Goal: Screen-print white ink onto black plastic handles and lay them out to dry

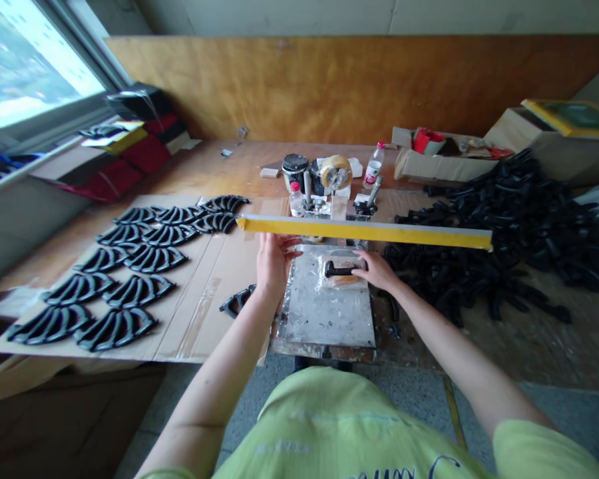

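Note:
My left hand [272,261] rests at the left far corner of a worn metal plate [327,313], its fingers curled under the yellow-edged frame [364,231] that hangs raised above the plate. My right hand [377,269] is on a black plastic piece [337,269] lying on the plate's far end, fingers pressed to its right end. One more black piece [237,301] lies just left of the plate.
Several black curved pieces [130,266] lie in rows on cardboard [204,313] at left. A big heap of black parts [509,233] fills the right. Behind the frame stand a tape roll [335,171], a black tub [295,166], small bottles [374,165] and cardboard boxes [444,166].

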`<control>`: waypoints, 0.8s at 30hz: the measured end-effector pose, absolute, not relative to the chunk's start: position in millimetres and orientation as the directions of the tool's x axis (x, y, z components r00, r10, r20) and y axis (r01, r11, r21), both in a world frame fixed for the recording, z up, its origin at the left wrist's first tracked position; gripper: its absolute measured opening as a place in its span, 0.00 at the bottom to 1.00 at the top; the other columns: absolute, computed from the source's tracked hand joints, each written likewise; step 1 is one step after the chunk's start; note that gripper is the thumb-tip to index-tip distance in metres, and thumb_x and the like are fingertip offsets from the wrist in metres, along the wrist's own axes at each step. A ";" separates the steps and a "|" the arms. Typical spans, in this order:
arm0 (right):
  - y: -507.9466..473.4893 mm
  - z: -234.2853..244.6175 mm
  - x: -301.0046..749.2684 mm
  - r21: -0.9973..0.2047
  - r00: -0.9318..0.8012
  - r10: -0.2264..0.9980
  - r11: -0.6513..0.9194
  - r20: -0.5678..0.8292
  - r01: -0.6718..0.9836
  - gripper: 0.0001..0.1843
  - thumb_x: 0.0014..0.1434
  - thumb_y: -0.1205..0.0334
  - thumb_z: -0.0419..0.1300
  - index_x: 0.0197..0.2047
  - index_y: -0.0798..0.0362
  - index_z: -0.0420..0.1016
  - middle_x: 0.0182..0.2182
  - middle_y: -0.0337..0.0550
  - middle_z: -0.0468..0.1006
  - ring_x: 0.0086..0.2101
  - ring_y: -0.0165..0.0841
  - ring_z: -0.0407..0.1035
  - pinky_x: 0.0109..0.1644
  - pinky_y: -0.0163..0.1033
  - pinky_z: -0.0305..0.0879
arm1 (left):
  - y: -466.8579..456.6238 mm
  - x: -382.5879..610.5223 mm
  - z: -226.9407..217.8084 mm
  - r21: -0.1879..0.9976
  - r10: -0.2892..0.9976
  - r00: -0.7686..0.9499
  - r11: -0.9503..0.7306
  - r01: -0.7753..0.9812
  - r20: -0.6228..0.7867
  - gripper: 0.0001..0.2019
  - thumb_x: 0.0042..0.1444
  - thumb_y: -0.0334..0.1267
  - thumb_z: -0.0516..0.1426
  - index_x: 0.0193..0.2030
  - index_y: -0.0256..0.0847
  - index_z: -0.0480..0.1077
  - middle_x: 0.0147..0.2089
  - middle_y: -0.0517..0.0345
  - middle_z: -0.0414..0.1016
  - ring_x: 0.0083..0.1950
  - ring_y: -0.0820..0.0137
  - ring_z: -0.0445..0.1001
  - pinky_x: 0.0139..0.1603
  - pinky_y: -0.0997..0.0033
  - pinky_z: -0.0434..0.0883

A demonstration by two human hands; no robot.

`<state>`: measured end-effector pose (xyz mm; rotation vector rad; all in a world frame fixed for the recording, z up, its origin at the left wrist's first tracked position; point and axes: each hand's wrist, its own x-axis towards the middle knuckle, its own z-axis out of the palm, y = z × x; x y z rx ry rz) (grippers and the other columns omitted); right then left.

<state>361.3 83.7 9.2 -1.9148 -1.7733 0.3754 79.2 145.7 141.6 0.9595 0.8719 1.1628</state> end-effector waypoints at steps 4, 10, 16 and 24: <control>65.5 12.5 296.6 -0.424 0.039 0.977 0.055 0.210 0.904 0.07 0.59 0.63 0.61 0.42 0.51 0.76 0.38 0.46 0.76 0.44 0.40 0.67 0.51 0.45 0.62 | 98.4 83.6 84.5 0.839 0.793 0.426 0.530 -0.127 -0.436 0.29 0.53 0.59 0.58 0.54 0.39 0.67 0.52 0.42 0.76 0.42 0.63 0.78 0.31 0.70 0.74; 23.0 30.3 218.1 -0.446 -0.233 0.905 0.384 0.356 0.808 0.10 0.64 0.60 0.56 0.45 0.52 0.77 0.35 0.45 0.75 0.42 0.37 0.66 0.50 0.43 0.64 | 52.6 69.2 38.0 0.736 0.744 0.356 0.650 -0.190 -0.565 0.25 0.50 0.57 0.61 0.45 0.37 0.69 0.37 0.52 0.77 0.35 0.69 0.76 0.35 0.68 0.75; 30.3 10.2 308.4 -0.674 0.023 0.971 0.147 0.237 0.724 0.09 0.62 0.66 0.58 0.42 0.51 0.80 0.39 0.43 0.80 0.41 0.33 0.73 0.48 0.38 0.67 | 63.9 23.2 32.6 0.858 0.810 0.286 0.473 0.199 -0.513 0.28 0.48 0.62 0.58 0.43 0.38 0.66 0.23 0.64 0.70 0.23 0.74 0.67 0.25 0.76 0.65; 110.9 -5.0 469.6 -0.670 0.436 0.900 -0.326 -0.005 0.667 0.12 0.59 0.69 0.57 0.41 0.51 0.81 0.40 0.41 0.82 0.41 0.32 0.75 0.47 0.34 0.67 | 62.2 16.9 -6.3 0.661 0.780 0.358 0.093 0.745 -0.514 0.23 0.59 0.59 0.43 0.44 0.43 0.65 0.25 0.64 0.69 0.23 0.71 0.70 0.27 0.74 0.66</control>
